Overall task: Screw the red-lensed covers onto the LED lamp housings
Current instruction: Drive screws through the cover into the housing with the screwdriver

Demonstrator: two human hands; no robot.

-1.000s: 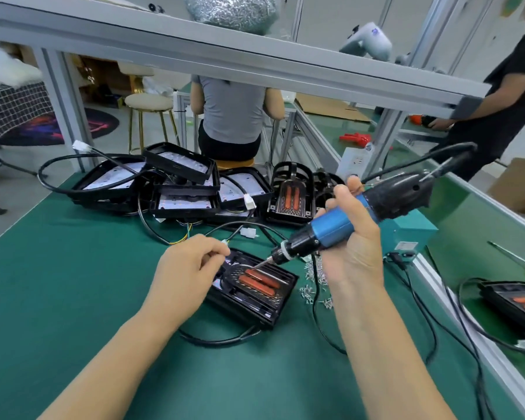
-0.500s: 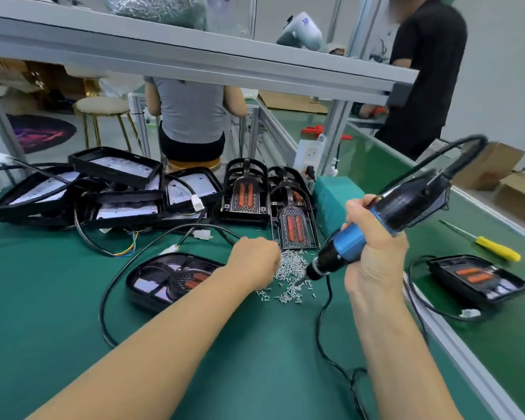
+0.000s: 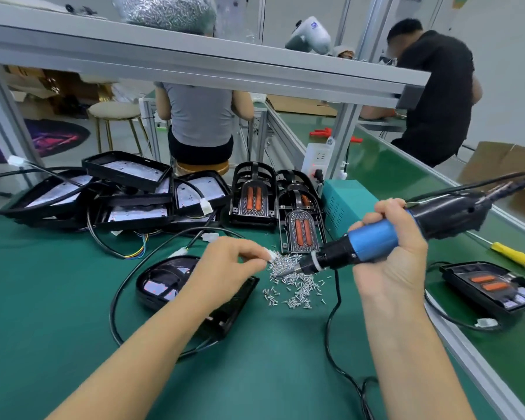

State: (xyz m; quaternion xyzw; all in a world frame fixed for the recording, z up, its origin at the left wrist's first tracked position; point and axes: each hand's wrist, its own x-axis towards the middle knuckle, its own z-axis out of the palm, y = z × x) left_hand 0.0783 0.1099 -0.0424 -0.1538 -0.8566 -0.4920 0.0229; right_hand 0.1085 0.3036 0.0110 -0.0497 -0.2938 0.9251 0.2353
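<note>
Lamp housing (image 3: 167,283), black and flat, lies on the green table (image 3: 58,298) just in front of the person, a bit to the left. The left arm hides its near right part. Red glints show on its shiny inside. A black cable (image 3: 119,286) loops around it.

The left hand (image 3: 225,268) is above the housing. Its fingers reach right, to the edge of a pile of small silver screws (image 3: 294,283), and their tips are pinched together there. Whether a screw is between them, I cannot tell.

The right hand (image 3: 388,253) is wrapped tight around a blue and black electric screwdriver (image 3: 376,241). The tool lies slanted, and its tip points left and down into the screw pile. Its cord runs off to the far right.

Beyond the screws stand two black covers with red lenses (image 3: 300,231), close to each other. Farther left is a heap of more open housings (image 3: 128,189) with wires. A teal box (image 3: 340,201) sits to the right of the covers.

On the right, past a metal rail, lies a finished lamp (image 3: 494,286) with two orange-red bars. A yellow-handled screwdriver (image 3: 512,256) lies just beyond it.
</note>
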